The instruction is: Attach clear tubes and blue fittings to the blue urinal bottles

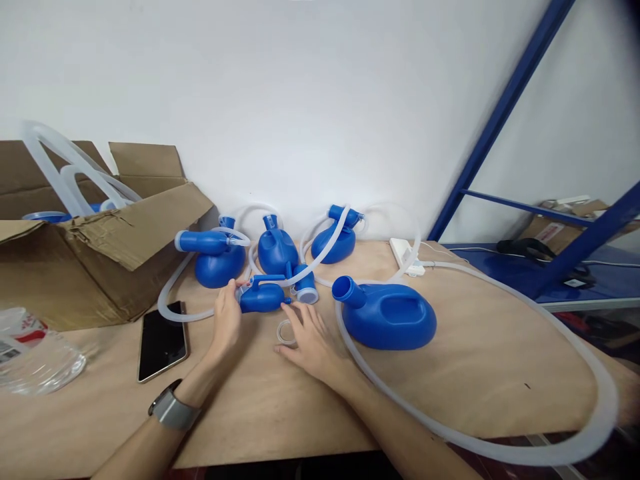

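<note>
"The left hand, is it closed?"
"Yes, it grips a blue bottle on the table. The right hand is open, just beside, over a clear ring."

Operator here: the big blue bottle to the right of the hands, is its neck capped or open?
Open: the neck of the big blue bottle ends in a bare round mouth, with no cap on it.

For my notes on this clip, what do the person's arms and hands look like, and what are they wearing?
Both hands are bare, with no gloves, and the forearms have no sleeves. The left hand has a wide silver band with a dark edge at the wrist, possibly a watch. The right hand shows no band.
</note>
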Demonstrator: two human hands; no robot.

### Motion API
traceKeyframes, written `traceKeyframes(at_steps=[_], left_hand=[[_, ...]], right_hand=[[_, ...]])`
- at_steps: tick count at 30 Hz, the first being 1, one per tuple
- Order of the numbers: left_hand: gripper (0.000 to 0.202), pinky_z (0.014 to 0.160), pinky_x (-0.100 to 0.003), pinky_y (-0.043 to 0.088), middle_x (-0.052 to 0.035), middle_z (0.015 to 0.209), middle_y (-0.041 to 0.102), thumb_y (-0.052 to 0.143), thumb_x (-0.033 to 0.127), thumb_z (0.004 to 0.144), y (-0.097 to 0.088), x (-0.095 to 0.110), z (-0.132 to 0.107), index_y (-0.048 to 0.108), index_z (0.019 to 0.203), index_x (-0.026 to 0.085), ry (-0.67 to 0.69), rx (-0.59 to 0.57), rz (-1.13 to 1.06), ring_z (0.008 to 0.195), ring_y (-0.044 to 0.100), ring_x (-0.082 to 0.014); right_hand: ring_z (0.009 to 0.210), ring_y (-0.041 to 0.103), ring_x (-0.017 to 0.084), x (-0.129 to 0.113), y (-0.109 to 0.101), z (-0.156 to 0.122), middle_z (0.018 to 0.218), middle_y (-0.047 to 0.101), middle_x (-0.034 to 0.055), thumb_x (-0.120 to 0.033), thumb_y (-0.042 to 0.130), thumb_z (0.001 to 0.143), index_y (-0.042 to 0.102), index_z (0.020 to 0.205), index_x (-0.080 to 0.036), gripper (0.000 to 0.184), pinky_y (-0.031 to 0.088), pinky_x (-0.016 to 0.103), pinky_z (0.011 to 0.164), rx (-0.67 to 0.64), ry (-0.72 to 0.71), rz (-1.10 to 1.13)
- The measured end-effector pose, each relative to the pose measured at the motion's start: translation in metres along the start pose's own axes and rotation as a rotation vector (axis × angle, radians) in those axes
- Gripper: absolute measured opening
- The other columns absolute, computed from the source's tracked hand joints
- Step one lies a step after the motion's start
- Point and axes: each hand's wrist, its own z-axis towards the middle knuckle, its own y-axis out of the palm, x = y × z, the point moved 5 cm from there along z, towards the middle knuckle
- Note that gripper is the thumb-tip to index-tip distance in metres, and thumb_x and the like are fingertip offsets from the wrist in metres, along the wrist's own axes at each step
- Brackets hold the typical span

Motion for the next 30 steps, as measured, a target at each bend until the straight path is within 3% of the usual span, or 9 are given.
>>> traceKeyframes(at_steps=[3,6,11,15,19,21,24,27,30], left_hand=[[0.049,0.092,-0.035,0.051,-0.0066,0.092,0.072,0.057,0.067,0.087,-0.001,-0.007,0.006,0.069,0.083,0.019,-0.110,0.014,-0.059,0.102,0.066,-0.0276],[0.051,0.086,-0.031,0.050,-0.0039,0.085,0.070,0.062,0.069,0.083,0.000,-0.001,0.005,0.068,0.079,0.019,-0.094,0.009,-0.062,0.096,0.064,-0.0247],[0.052,0.075,-0.029,0.051,-0.0033,0.092,0.071,0.074,0.067,0.071,0.003,0.004,0.000,0.070,0.089,0.019,-0.188,-0.066,-0.028,0.088,0.064,-0.0223],[0.054,0.075,-0.031,0.052,-0.0064,0.090,0.072,0.081,0.065,0.062,0.009,0.004,0.000,0.070,0.086,0.018,-0.160,-0.154,0.106,0.086,0.066,-0.0242],[0.056,0.089,-0.043,0.054,-0.0108,0.099,0.074,0.067,0.069,0.077,0.019,-0.007,-0.002,0.070,0.097,0.016,-0.107,-0.324,0.320,0.095,0.069,-0.0303],[0.058,0.103,-0.054,0.048,-0.0150,0.111,0.073,0.060,0.067,0.084,0.017,-0.006,-0.004,0.070,0.109,0.015,-0.006,-0.277,0.480,0.111,0.065,-0.0364],[0.054,0.113,-0.062,0.040,-0.0178,0.129,0.066,0.056,0.059,0.092,0.014,0.018,-0.018,0.066,0.124,0.017,0.320,-0.171,0.545,0.129,0.056,-0.0395],[0.051,0.115,-0.054,0.044,-0.0145,0.145,0.058,0.061,0.049,0.096,0.028,0.053,-0.052,0.059,0.142,0.025,0.721,-0.433,0.390,0.135,0.056,-0.0339],[0.065,0.114,-0.047,0.049,-0.0121,0.159,0.048,0.067,0.037,0.096,0.046,0.077,-0.081,0.044,0.157,0.033,0.932,-0.669,0.284,0.141,0.054,-0.0310]], right_hand=[[0.130,0.057,0.041,0.011,0.006,-0.001,0.138,0.062,0.0192,-0.034,0.082,0.084,0.052,0.150,-0.021,0.073,0.050,0.060,0.105,-0.035,0.072,-0.053],[0.125,0.062,0.039,0.021,0.005,0.003,0.127,0.068,0.0174,-0.028,0.079,0.085,0.059,0.140,-0.018,0.059,0.052,0.057,0.104,-0.014,0.114,0.005],[0.100,0.070,0.027,0.023,-0.016,0.008,0.115,0.069,0.0105,-0.029,0.076,0.084,0.068,0.117,-0.020,0.035,0.058,0.044,0.094,0.256,0.124,0.265],[0.088,0.068,0.020,0.015,-0.033,0.007,0.115,0.064,0.0091,-0.031,0.073,0.084,0.067,0.124,-0.021,0.042,0.060,0.038,0.087,0.411,0.007,0.370],[0.093,0.066,0.021,0.011,-0.051,0.001,0.118,0.058,0.0094,-0.037,0.062,0.093,0.062,0.137,-0.022,0.047,0.058,0.039,0.091,0.499,-0.083,0.406],[0.096,0.065,0.021,0.011,-0.060,-0.002,0.117,0.058,0.0087,-0.040,0.057,0.097,0.063,0.135,-0.023,0.042,0.057,0.038,0.091,0.506,-0.062,0.452],[0.103,0.065,0.023,0.008,-0.067,-0.007,0.116,0.061,0.0079,-0.046,0.056,0.099,0.065,0.131,-0.025,0.039,0.056,0.037,0.092,0.441,-0.037,0.545],[0.109,0.066,0.024,0.004,-0.065,-0.012,0.119,0.064,0.0083,-0.053,0.061,0.098,0.066,0.129,-0.026,0.042,0.055,0.038,0.096,0.339,0.021,0.699],[0.111,0.067,0.026,0.002,-0.062,-0.017,0.119,0.067,0.0077,-0.062,0.066,0.093,0.065,0.128,-0.027,0.050,0.056,0.038,0.096,0.229,0.108,0.917]])
